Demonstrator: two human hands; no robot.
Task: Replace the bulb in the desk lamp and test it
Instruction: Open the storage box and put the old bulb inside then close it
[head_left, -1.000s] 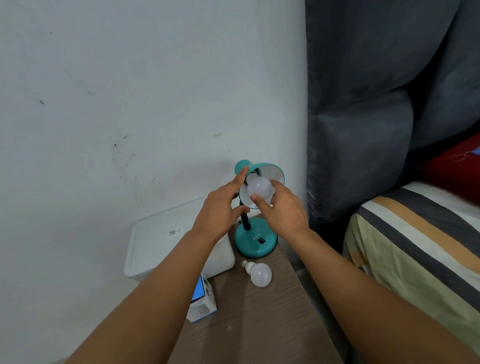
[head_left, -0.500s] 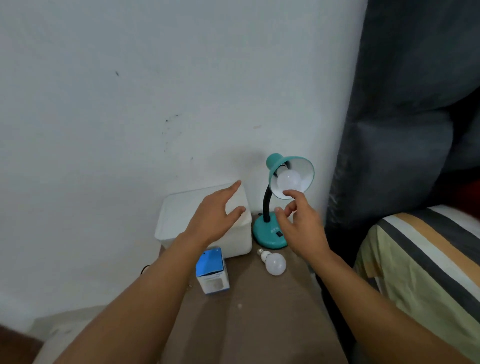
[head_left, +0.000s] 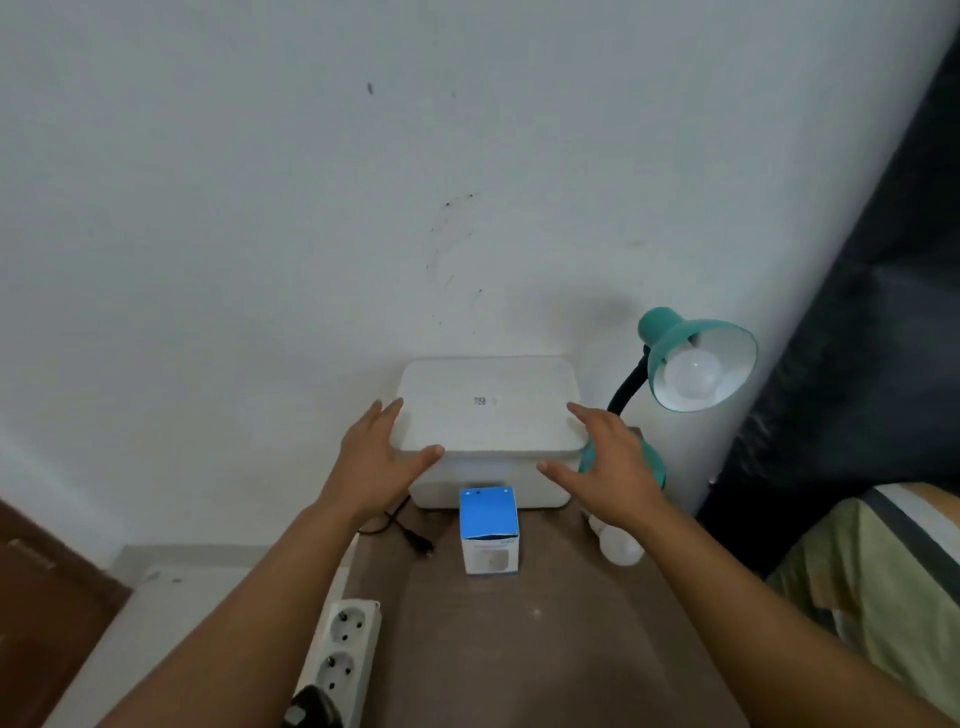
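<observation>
The teal desk lamp (head_left: 691, 343) stands at the back right of the brown table, its shade tilted toward me with a white bulb (head_left: 693, 375) seated inside, unlit. A second loose white bulb (head_left: 618, 548) lies on the table, partly hidden under my right wrist. A blue and white bulb box (head_left: 489, 527) stands in the middle. My left hand (head_left: 376, 460) and my right hand (head_left: 610, 462) are spread open at the two front corners of a white lidded box (head_left: 491, 415); the left thumb touches its lid edge.
The lamp's black plug and cord (head_left: 410, 535) lie loose on the table left of the bulb box. A white power strip (head_left: 337, 654) sits at the table's left edge. A dark curtain (head_left: 857, 364) and a striped bed (head_left: 883, 561) are on the right.
Both hands have left the lamp and bulb and moved left to the white box. My view has swung left and down, bringing the power strip and plug into sight.
</observation>
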